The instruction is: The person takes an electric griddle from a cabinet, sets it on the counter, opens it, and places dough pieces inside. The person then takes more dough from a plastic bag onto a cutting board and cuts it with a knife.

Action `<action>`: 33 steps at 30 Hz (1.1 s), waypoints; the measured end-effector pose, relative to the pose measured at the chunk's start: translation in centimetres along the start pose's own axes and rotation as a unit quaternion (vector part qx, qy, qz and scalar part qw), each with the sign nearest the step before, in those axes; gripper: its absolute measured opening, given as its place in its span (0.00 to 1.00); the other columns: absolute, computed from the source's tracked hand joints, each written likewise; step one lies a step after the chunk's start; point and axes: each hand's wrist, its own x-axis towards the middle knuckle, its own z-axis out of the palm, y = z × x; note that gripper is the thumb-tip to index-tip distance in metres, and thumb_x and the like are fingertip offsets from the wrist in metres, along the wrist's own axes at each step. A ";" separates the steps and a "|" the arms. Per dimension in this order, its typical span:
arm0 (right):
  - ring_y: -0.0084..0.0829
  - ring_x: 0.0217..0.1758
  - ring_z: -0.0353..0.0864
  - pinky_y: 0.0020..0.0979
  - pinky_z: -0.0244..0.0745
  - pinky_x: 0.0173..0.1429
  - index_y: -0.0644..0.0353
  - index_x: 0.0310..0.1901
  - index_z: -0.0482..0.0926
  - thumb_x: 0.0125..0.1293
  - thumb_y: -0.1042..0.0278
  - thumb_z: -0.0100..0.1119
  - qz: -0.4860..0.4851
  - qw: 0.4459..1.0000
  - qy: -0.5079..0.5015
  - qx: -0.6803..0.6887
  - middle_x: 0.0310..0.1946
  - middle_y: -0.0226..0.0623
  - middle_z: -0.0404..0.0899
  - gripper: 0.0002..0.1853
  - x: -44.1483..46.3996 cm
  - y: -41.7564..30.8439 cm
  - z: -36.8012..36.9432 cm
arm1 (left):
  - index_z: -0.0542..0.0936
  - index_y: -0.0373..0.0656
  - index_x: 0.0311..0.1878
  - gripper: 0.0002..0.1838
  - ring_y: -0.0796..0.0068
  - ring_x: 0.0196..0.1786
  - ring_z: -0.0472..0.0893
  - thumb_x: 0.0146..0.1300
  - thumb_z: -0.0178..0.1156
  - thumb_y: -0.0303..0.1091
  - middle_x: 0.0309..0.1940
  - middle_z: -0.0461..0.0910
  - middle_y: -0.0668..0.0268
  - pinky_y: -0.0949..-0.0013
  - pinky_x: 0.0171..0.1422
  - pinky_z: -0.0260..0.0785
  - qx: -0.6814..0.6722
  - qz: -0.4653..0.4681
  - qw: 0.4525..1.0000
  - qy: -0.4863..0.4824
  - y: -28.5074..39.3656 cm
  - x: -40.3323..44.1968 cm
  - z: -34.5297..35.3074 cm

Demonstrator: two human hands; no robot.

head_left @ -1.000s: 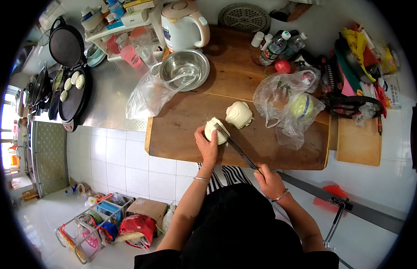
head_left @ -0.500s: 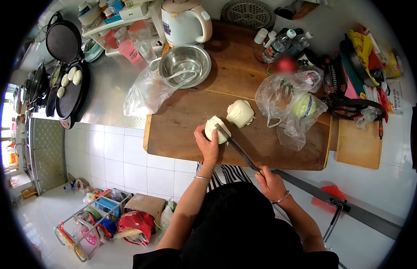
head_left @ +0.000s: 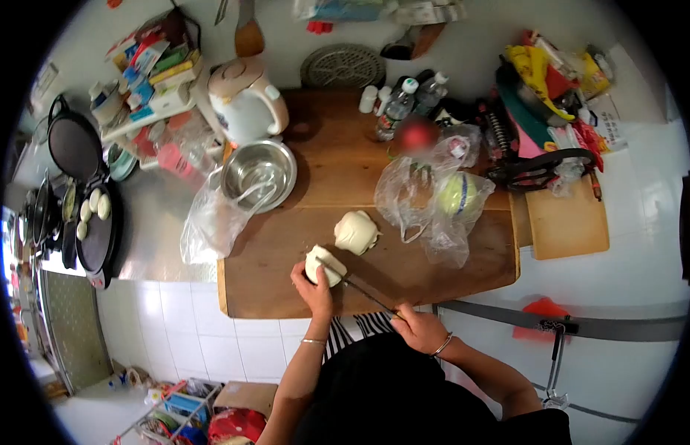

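Observation:
My left hand (head_left: 312, 290) is closed around a cream-white lump (head_left: 326, 273) that looks like dough, steadying it on the wooden board near its front edge. In my right hand (head_left: 423, 328) is the handle of a long, dark knife (head_left: 367, 297). Its blade slants up to the left, with the far end on or in the lump, close to my left fingers; how deep it sits I cannot tell. Just behind lies a second dough lump (head_left: 356, 231), with a ragged right edge, touched by neither hand.
A steel bowl (head_left: 291, 175) and a clear plastic bag (head_left: 208, 222) are at the board's left, near a kettle (head_left: 245, 107). Bagged cabbage (head_left: 457, 194) and bottles (head_left: 397, 111) stand at the right. Several white rounds lie on an open griddle (head_left: 100, 233) at far left.
The view has tilted up, so the board sits lower in the picture and more wall shows. My hands keep hold of the lump and the knife, whose blade stays at the lump.

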 end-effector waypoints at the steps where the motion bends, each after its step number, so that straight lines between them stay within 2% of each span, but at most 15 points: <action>1: 0.50 0.25 0.78 0.46 0.70 0.28 0.58 0.44 0.67 0.66 0.55 0.50 -0.001 1.000 0.001 0.004 0.21 0.48 0.77 0.15 0.0 -0.1 -0.1 | 0.69 0.35 0.49 0.20 0.60 0.52 0.68 0.56 0.61 0.33 0.47 0.69 0.54 0.60 0.60 0.59 0.006 -0.001 1.000 -0.005 -0.2 0.0 -0.1; 4: 0.50 0.25 0.78 0.46 0.70 0.28 0.58 0.43 0.67 0.66 0.55 0.50 0.004 1.000 0.002 0.011 0.21 0.47 0.77 0.15 0.0 -0.3 -0.1 | 0.68 0.35 0.49 0.20 0.59 0.53 0.66 0.57 0.60 0.34 0.48 0.68 0.54 0.59 0.61 0.56 0.006 -0.010 1.000 -0.014 -0.3 0.0 -0.2; 11: 0.51 0.26 0.77 0.46 0.70 0.28 0.56 0.41 0.67 0.66 0.53 0.50 0.007 0.999 0.036 0.026 0.22 0.46 0.77 0.14 -0.4 -0.7 0.0 | 0.68 0.35 0.49 0.20 0.62 0.51 0.67 0.59 0.59 0.36 0.46 0.68 0.55 0.61 0.61 0.58 0.011 -0.008 1.000 -0.025 -0.5 -0.1 -0.3; 15: 0.51 0.27 0.78 0.48 0.70 0.27 0.57 0.41 0.67 0.67 0.53 0.49 0.011 1.000 0.017 0.019 0.23 0.47 0.78 0.15 -0.6 -0.2 0.3 | 0.68 0.35 0.49 0.19 0.64 0.50 0.67 0.61 0.58 0.37 0.45 0.68 0.56 0.62 0.59 0.59 -0.007 -0.007 1.000 -0.017 -1.1 -0.1 0.0; 19: 0.52 0.30 0.79 0.49 0.72 0.31 0.57 0.42 0.67 0.68 0.51 0.46 0.018 0.999 -0.018 0.041 0.26 0.49 0.78 0.16 -0.5 0.5 -0.1 | 0.67 0.34 0.49 0.19 0.67 0.49 0.68 0.63 0.57 0.39 0.44 0.68 0.59 0.64 0.59 0.60 -0.027 0.004 0.999 -0.023 -0.2 -0.3 -0.1; 21: 0.53 0.30 0.78 0.49 0.71 0.33 0.60 0.40 0.67 0.68 0.52 0.46 -0.011 0.999 0.018 0.050 0.25 0.51 0.78 0.17 -0.3 1.3 0.5 | 0.67 0.34 0.49 0.19 0.68 0.49 0.68 0.63 0.57 0.39 0.44 0.68 0.60 0.65 0.59 0.60 -0.014 0.002 1.000 -0.018 -0.4 -0.2 0.0; 23: 0.52 0.36 0.78 0.47 0.73 0.37 0.60 0.43 0.68 0.67 0.54 0.49 -0.030 0.998 0.021 0.041 0.31 0.49 0.78 0.16 -0.2 1.8 0.3 | 0.67 0.35 0.49 0.19 0.67 0.49 0.68 0.64 0.56 0.40 0.45 0.68 0.59 0.64 0.59 0.60 -0.024 0.000 0.999 -0.027 -0.6 -0.3 0.3; 25: 0.52 0.38 0.78 0.47 0.72 0.39 0.61 0.43 0.68 0.67 0.54 0.48 -0.029 0.999 -0.003 0.036 0.33 0.50 0.77 0.16 0.2 1.9 0.3 | 0.67 0.35 0.49 0.19 0.67 0.49 0.68 0.64 0.56 0.40 0.46 0.68 0.59 0.64 0.59 0.60 -0.031 -0.025 0.999 -0.037 -0.2 -0.6 -0.2; 26: 0.53 0.39 0.77 0.47 0.72 0.39 0.60 0.43 0.68 0.67 0.53 0.48 0.010 0.999 -0.038 0.036 0.34 0.50 0.77 0.17 -0.2 1.6 0.1 | 0.67 0.35 0.49 0.20 0.66 0.50 0.68 0.64 0.56 0.41 0.46 0.67 0.59 0.63 0.59 0.60 -0.037 -0.026 0.998 -0.047 -0.7 -0.5 -0.3; 29: 0.53 0.39 0.77 0.47 0.72 0.40 0.61 0.42 0.68 0.66 0.53 0.48 0.038 0.998 -0.022 0.051 0.34 0.50 0.77 0.17 -1.1 -0.3 -0.2 | 0.67 0.34 0.52 0.21 0.64 0.52 0.68 0.64 0.55 0.41 0.48 0.67 0.57 0.63 0.61 0.59 -0.042 0.027 0.997 -0.066 -0.7 -0.4 -0.6; 30: 0.54 0.32 0.78 0.48 0.71 0.35 0.61 0.35 0.68 0.67 0.55 0.48 -0.030 0.993 0.090 0.064 0.26 0.50 0.78 0.16 -1.0 -0.5 0.7 | 0.66 0.33 0.54 0.23 0.63 0.54 0.67 0.64 0.55 0.41 0.50 0.66 0.56 0.62 0.62 0.58 -0.031 0.034 0.996 -0.078 -0.8 -0.5 -1.0; 33: 0.55 0.32 0.78 0.51 0.71 0.34 0.61 0.36 0.67 0.67 0.53 0.47 0.018 0.997 0.059 0.040 0.26 0.50 0.78 0.16 -1.7 -0.7 1.6 | 0.65 0.33 0.56 0.24 0.62 0.55 0.67 0.64 0.56 0.40 0.53 0.66 0.55 0.62 0.63 0.57 -0.036 0.024 0.995 -0.094 -1.2 -0.5 -1.2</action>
